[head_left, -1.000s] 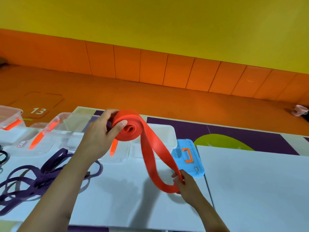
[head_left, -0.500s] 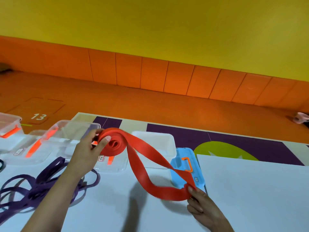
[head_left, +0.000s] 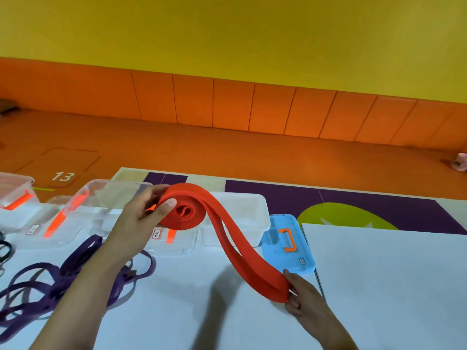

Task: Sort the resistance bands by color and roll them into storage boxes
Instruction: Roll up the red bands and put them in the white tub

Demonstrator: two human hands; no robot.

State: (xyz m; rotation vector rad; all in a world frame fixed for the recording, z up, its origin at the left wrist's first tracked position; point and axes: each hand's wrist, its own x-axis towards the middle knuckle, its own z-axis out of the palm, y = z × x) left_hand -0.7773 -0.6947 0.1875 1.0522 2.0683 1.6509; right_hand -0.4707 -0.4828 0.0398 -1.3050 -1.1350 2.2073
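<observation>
A wide red resistance band is partly rolled. My left hand grips the rolled end above the boxes, thumb on the coil's face. The loose double strap curves down to the right, where my right hand pinches its far fold just above the white table. A white storage box stands right behind the roll. A tangle of purple bands lies on the table at the left.
Clear storage boxes with orange latches line the table's back left, lids lying flat before them. A blue lid with an orange handle lies right of the white box. A second white table adjoins at the right. Black bands show at the far left edge.
The loose strap has stretched out longer and flatter. My right hand keeps hold of the fold at the lower right, and my left hand has tilted the roll.
</observation>
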